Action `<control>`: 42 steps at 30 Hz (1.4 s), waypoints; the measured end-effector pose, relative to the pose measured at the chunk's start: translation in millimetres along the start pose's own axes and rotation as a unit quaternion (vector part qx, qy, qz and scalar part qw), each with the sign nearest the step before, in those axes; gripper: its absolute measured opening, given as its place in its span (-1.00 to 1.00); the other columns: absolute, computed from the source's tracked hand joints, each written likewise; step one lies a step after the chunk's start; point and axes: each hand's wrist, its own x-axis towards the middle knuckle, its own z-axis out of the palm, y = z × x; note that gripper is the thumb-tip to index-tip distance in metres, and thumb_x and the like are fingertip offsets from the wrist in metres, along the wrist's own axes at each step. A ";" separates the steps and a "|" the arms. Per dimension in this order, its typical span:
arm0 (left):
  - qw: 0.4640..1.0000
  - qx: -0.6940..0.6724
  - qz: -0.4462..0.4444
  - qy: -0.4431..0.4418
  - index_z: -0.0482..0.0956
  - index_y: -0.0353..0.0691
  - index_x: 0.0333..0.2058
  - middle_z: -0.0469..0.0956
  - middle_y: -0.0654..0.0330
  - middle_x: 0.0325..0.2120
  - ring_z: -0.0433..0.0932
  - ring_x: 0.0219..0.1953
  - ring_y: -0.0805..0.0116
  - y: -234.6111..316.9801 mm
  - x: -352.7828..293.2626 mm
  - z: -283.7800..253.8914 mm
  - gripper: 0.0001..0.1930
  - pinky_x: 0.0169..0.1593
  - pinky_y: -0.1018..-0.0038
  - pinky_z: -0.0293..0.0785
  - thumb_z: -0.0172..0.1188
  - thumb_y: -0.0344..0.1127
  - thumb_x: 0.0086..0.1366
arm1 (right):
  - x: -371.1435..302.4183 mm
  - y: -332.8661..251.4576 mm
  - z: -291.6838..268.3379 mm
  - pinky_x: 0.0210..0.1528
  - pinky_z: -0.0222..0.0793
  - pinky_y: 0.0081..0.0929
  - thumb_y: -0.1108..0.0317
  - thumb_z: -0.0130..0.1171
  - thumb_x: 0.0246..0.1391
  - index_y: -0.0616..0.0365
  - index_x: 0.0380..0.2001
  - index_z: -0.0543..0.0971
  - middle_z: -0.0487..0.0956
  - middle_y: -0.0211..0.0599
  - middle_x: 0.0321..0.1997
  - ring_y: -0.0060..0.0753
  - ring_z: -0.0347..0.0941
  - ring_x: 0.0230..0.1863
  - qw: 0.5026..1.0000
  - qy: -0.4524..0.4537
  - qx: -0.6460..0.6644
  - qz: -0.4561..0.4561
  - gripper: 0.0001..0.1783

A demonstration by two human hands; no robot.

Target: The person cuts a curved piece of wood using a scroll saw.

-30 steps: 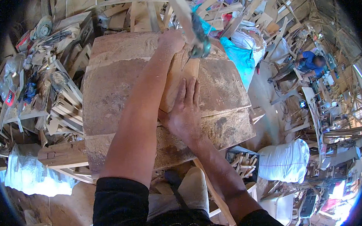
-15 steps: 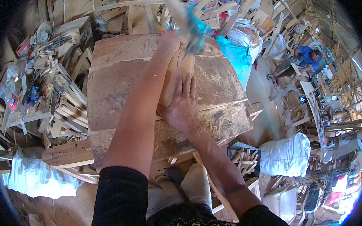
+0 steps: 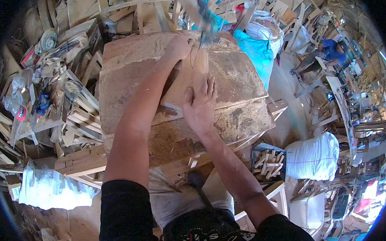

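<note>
A pale wooden board (image 3: 178, 91) lies flat on a worn, dusty worktable (image 3: 132, 82). A curved line is drawn near its far end. My left hand (image 3: 180, 48) is curled against the board's far left edge, its fingertips partly hidden. Lying flat on the near right part of the board is my right hand (image 3: 201, 108), thumb and fingers apart. Just beyond the board's far end hangs a wooden arm (image 3: 186, 2) with a dark, blurred fitting (image 3: 206, 30) that reaches down close to the wood. Whether it touches the board, I cannot tell.
Wood offcuts (image 3: 77, 120) are heaped at the left. A blue sack (image 3: 255, 52) leans by the table's far right corner. A stuffed white sack (image 3: 312, 157) and a crate of sticks (image 3: 269, 163) stand near right. Another person (image 3: 333, 54) sits working farther right.
The board's near end has swung left across the table. My right hand has shifted, its thumb now spread away from the fingers. My left hand stays at the far edge. The view has moved slightly.
</note>
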 end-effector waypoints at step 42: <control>0.989 0.037 -0.141 0.032 0.66 -0.13 0.04 0.67 -0.16 -0.06 0.64 0.03 -0.16 -33.4 -12.0 -0.9 -0.60 0.17 0.01 0.52 0.07 -0.29 0.26 | 60.8 76.9 -32.4 0.49 0.10 0.08 0.28 0.10 0.32 0.37 0.28 0.41 0.36 0.31 0.38 0.42 0.25 0.40 0.966 -0.128 0.048 -0.220 -0.45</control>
